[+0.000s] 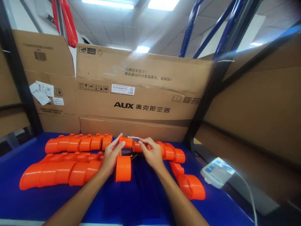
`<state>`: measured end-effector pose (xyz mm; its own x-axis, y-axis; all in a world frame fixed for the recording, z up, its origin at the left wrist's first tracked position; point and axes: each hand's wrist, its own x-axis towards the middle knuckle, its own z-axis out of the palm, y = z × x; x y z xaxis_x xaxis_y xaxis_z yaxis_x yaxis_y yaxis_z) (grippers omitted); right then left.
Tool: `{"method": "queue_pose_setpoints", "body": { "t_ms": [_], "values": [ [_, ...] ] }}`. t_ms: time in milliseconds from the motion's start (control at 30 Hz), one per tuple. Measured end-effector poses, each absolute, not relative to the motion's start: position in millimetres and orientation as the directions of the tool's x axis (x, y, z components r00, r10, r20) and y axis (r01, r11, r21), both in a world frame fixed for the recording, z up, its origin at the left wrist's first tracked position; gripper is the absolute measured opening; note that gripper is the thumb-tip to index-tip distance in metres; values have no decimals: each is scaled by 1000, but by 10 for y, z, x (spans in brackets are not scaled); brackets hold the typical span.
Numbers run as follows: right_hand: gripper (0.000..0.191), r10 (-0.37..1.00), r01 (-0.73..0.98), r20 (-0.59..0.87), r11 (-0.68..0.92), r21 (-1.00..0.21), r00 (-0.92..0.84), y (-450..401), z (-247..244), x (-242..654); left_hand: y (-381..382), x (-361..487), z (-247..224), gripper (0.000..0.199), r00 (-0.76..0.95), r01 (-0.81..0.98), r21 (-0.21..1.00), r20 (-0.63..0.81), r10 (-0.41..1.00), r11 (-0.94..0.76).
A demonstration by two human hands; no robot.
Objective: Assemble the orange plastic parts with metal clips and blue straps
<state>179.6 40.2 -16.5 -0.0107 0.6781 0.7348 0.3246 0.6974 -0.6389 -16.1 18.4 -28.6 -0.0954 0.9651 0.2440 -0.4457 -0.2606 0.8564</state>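
Between the thumb and fingers of my left hand [111, 156] is an orange curved plastic piece [127, 142], lifted above the blue table. A thin grey strip [133, 137] lies along its top edge. My right hand [151, 153] is closed, its thumb and forefinger pinching at the right end of that strip; the exact contact is small and hard to see. Just below my hands, a single orange curved piece [123, 169] stands on the table. Another small orange piece [136, 147] shows behind my right fingertips, partly hidden.
Nested rows of orange pieces lie at the left, one at the back [75, 143] and one nearer [56, 172]. More orange pieces [170, 152] sit to the right. A white-and-blue device with a cable [217, 172] is at the right edge. A cardboard wall [141, 122] closes the back.
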Motion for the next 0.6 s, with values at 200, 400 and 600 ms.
{"method": "queue_pose_setpoints", "body": {
  "t_ms": [200,400,600],
  "values": [
    [21,629,294,762,766,-573,-154,350,-98,1788,199,-167,-302,81,-98,-410,867,267,959,-284],
    [25,616,312,723,786,-534,-314,306,-41,1777,82,-98,-228,77,-58,-379,869,320,946,-318],
    [29,608,354,705,791,-498,-365,282,-3,1809,27,-111,-159,74,-67,-379,869,316,946,-317]
  ]
}}
